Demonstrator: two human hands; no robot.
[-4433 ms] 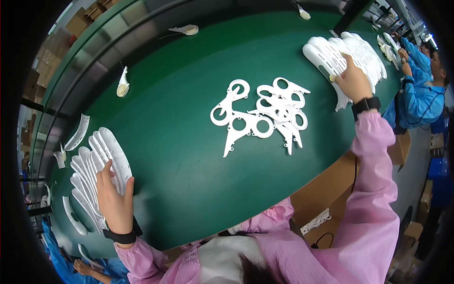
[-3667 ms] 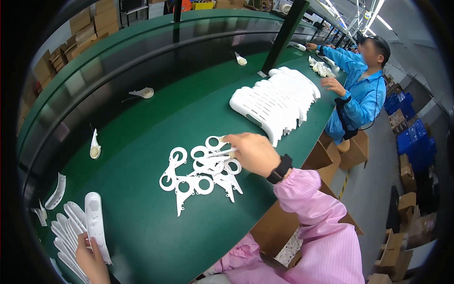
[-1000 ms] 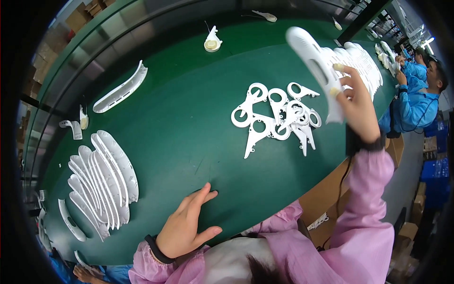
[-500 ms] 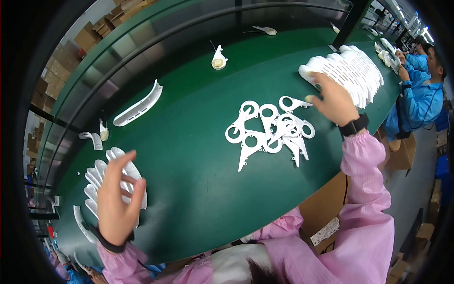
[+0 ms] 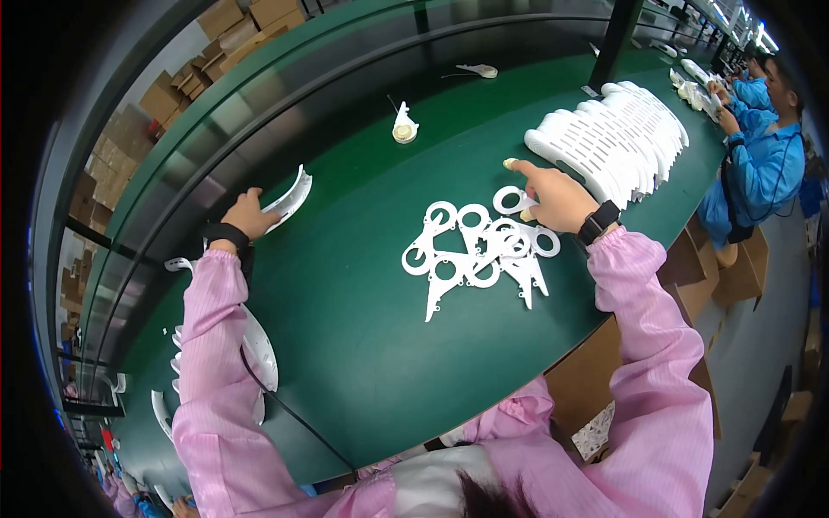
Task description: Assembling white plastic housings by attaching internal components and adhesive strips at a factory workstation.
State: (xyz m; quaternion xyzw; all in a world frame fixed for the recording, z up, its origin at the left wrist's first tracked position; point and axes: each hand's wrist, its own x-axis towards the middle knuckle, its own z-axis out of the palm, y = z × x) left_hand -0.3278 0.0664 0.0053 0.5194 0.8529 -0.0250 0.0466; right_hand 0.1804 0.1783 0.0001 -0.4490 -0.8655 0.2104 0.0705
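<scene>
My left hand (image 5: 249, 216) is at the lower end of a long curved white plastic shell (image 5: 298, 197), fingers closed on it. My right hand (image 5: 557, 198) hovers by the upper right of a loose heap of white ring-shaped plastic parts with pointed tails (image 5: 445, 269). Its index finger stretches out and its thumb is apart, close to the tail of the topmost ring part (image 5: 508, 200); I cannot tell whether they touch. Yellowish covers show on the fingertips of this hand. Both wrists wear black bands.
Slotted white panels (image 5: 613, 138) lie stacked at the right. More curved shells (image 5: 259, 350) sit under my left forearm. Small white assemblies (image 5: 404, 128) with thin wires lie along the far side of the green table (image 5: 363, 363). A person in blue (image 5: 764, 173) works at the right.
My left hand has moved forward from the near-left shells to the lone curved shell and closed on it. My right hand has moved left and nearer, from the panels to the ring parts.
</scene>
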